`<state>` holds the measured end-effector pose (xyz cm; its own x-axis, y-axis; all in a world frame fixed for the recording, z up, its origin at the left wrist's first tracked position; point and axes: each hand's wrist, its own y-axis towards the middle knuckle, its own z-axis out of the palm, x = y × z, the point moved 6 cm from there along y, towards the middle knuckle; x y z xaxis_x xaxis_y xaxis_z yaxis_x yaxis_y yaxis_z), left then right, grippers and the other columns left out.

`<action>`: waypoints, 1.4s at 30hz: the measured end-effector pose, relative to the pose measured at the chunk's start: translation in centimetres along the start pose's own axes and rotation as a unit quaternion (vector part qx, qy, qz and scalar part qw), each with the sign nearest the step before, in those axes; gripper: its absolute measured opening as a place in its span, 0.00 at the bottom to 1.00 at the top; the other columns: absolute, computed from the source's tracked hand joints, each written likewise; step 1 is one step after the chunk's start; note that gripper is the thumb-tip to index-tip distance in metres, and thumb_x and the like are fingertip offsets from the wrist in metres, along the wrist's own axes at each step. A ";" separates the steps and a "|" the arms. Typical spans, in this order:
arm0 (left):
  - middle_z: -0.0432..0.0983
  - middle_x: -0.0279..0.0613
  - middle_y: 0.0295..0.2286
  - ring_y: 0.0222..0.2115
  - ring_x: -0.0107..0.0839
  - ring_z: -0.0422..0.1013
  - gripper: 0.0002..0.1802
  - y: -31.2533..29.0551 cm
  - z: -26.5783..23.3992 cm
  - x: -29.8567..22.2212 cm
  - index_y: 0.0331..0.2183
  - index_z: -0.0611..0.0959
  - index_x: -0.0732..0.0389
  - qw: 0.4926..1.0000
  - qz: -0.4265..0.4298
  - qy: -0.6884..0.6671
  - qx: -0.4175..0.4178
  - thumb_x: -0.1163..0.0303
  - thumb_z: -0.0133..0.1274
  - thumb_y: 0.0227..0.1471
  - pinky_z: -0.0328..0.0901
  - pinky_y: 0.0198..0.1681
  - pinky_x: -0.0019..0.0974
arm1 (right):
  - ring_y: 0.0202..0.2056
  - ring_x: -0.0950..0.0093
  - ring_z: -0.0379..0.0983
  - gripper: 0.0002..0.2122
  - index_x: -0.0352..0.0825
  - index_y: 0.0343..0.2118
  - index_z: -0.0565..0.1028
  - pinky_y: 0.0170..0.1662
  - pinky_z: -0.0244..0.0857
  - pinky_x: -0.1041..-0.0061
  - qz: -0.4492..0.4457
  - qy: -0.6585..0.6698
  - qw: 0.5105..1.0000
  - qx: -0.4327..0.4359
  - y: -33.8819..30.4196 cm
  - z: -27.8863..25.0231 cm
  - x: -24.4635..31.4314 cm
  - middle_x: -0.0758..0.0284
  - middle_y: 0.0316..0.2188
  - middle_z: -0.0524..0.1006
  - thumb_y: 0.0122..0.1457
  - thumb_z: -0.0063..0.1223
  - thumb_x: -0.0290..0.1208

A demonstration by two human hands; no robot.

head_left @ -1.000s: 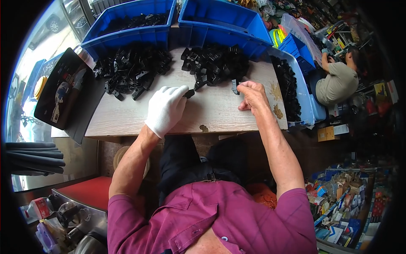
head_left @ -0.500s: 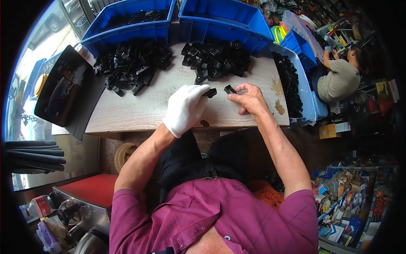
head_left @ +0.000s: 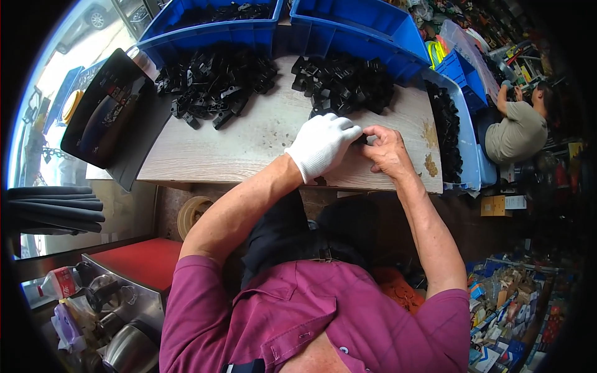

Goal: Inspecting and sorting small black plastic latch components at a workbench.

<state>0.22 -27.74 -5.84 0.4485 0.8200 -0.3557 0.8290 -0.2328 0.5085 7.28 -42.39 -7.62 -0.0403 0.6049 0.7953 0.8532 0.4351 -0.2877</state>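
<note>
My left hand (head_left: 324, 147), in a white knit glove, is closed with its fingertips against those of my bare right hand (head_left: 388, 151). Between them a bit of black plastic part (head_left: 360, 140) shows, pinched by both hands just above the table near its front edge. Fingers cover most of it, so I cannot tell whether the two pieces are joined. Beyond my hands lies a heap of small black plastic parts (head_left: 342, 84). Another heap of longer black clip-like parts (head_left: 214, 87) spreads to its left.
Behind the heaps stand a blue bin (head_left: 211, 32) holding black parts and a second blue bin (head_left: 364, 34). A dark curved panel (head_left: 102, 115) leans at the table's left end. Right of the table (head_left: 217, 155), a light-blue tub (head_left: 466, 133) holds black parts; a person (head_left: 516, 130) sits beyond.
My hands have come together; a black part was in each, held apart, and now they meet. The left hand moved right. The whole view has shifted slightly.
</note>
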 end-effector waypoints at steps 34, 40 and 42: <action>0.82 0.50 0.26 0.28 0.49 0.80 0.11 -2.5 -6.6 11.4 0.32 0.81 0.61 0.918 -0.263 0.294 0.045 0.64 0.51 0.57 0.74 0.29 0.48 | 0.10 0.81 0.66 0.16 0.30 0.40 0.72 0.19 0.75 0.73 0.039 0.267 0.955 -0.126 -0.5 -5.5 -4.0 0.73 0.12 0.68 0.54 0.67 0.31; 0.81 0.51 0.29 0.30 0.48 0.79 0.13 -3.4 -7.2 9.9 0.32 0.82 0.58 0.934 -0.257 0.248 -0.002 0.58 0.53 0.57 0.73 0.30 0.50 | 0.12 0.77 0.69 0.13 0.34 0.37 0.77 0.18 0.76 0.73 0.038 0.345 0.852 -0.392 -1.1 -16.6 -9.0 0.69 0.15 0.71 0.54 0.68 0.35; 0.80 0.50 0.29 0.30 0.48 0.78 0.12 -4.0 -6.9 9.0 0.31 0.82 0.57 0.939 -0.244 0.240 -0.019 0.58 0.55 0.56 0.73 0.29 0.48 | 0.12 0.76 0.68 0.13 0.34 0.38 0.77 0.17 0.75 0.72 0.075 0.334 0.811 -0.475 -1.8 -18.4 -10.1 0.66 0.19 0.73 0.54 0.68 0.34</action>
<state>-1.32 -15.83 -5.67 -0.1922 0.9677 -0.1631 0.8800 0.2435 0.4079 15.70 -61.57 -5.34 0.1202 -0.0305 0.9923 0.8506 -0.5122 -0.1188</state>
